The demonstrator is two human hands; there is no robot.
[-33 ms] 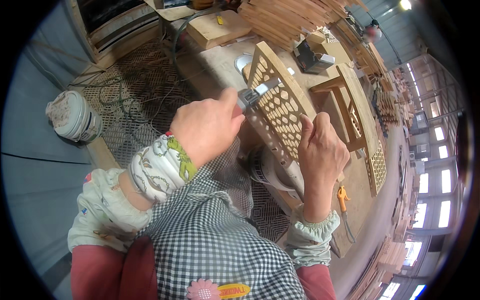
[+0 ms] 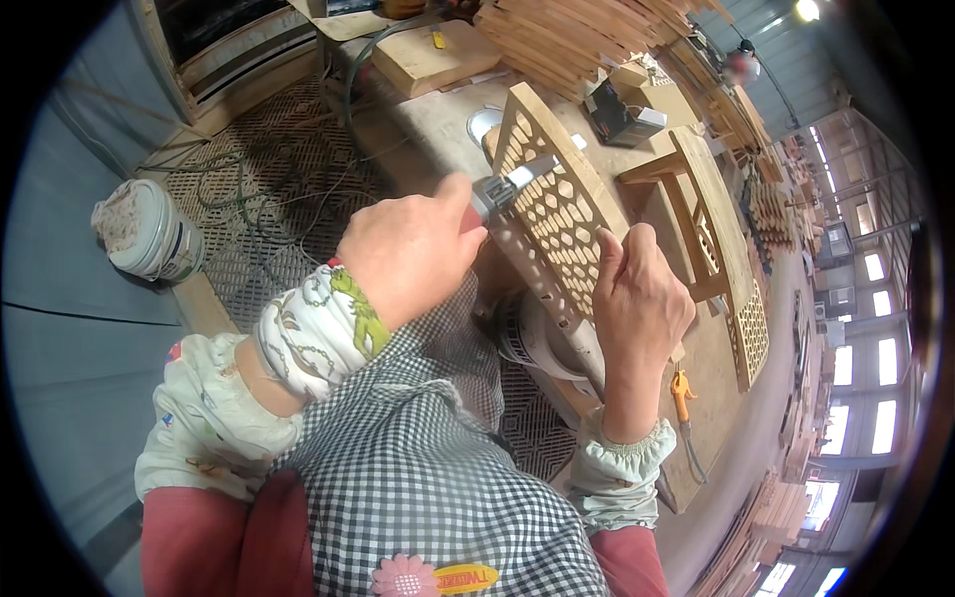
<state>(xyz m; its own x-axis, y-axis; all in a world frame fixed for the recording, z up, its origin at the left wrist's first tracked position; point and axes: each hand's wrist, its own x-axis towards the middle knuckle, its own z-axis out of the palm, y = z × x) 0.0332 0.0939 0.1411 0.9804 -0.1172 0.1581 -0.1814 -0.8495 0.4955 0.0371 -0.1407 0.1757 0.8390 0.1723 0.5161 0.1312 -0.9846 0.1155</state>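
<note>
A pale wooden panel pierced with a lattice of small holes is held tilted at the bench's near edge, between the two hands; the left hand is closed round a hand tool with a red handle and dark grey collar, knuckles up, forearm angled in from the near left, the tool's pale flat blade lying across the panel; the right hand is curled in at the panel's near right end, thumb raised along the edge, forearm upright, its fingertips hidden; to the right, on the workbench, is a brown wooden frame with legs, with an orange air gun nearer; beyond the panel sits a dark printed box, its lettering too small to read; a yellow oval patch on the checked apron bears printed letters; at far left, a white bucket carries a printed label.
</note>
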